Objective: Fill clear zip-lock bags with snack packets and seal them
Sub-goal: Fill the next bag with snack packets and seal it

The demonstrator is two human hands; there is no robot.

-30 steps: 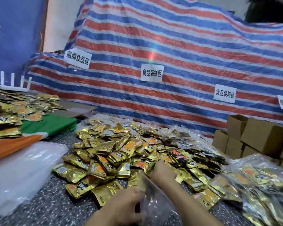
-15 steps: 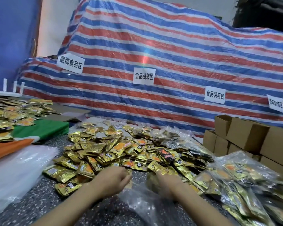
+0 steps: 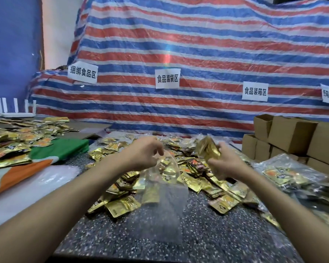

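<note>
My left hand (image 3: 143, 152) pinches the top edge of a clear zip-lock bag (image 3: 165, 202), which hangs down over the speckled table (image 3: 207, 243). My right hand (image 3: 227, 160) grips a bunch of gold snack packets (image 3: 207, 149), raised to the right of the bag's mouth. A large heap of loose gold packets (image 3: 122, 196) lies on the table under and behind both hands. The bag looks empty, though packets show through it.
Filled clear bags (image 3: 296, 179) pile up at the right, with brown cardboard boxes (image 3: 289, 135) behind them. At the left lie more gold packets (image 3: 17, 139), green and orange cloth (image 3: 61, 149) and white plastic (image 3: 36, 186). A striped tarp (image 3: 198, 54) with paper labels closes the back.
Both hands have risen off the table. The left hand lifted the clear bag by its top edge, and the right hand came up from the heap holding a bunch of packets.
</note>
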